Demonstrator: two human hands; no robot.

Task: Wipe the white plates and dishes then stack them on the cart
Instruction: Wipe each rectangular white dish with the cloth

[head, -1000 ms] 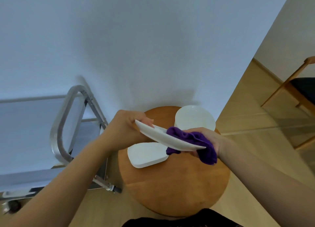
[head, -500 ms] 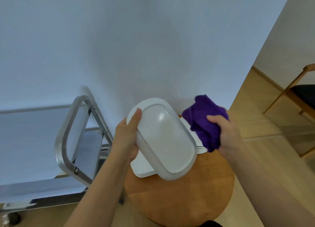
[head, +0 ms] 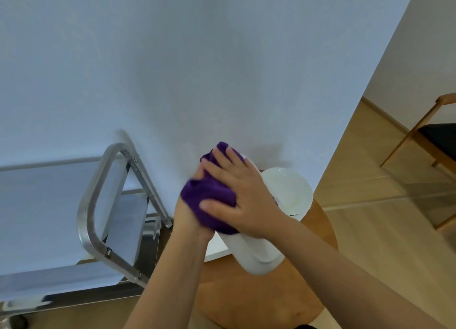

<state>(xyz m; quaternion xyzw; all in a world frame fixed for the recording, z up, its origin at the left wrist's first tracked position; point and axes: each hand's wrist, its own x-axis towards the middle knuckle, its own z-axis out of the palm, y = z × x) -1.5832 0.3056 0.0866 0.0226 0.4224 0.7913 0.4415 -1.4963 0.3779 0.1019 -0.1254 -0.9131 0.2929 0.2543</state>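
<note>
Four fingers of your right hand (head: 243, 195) lie spread flat, pressing the purple cloth (head: 207, 192) against the white dish (head: 256, 252). Your left hand (head: 187, 217) grips that dish at its far edge, tilted above the round wooden table (head: 246, 299). Keep the pressure even and sweep the cloth down to the uncovered lower end. Behind, a round white plate (head: 293, 190) waits on the table, apparently empty; the steel cart (head: 93, 200) stands just left.
</note>
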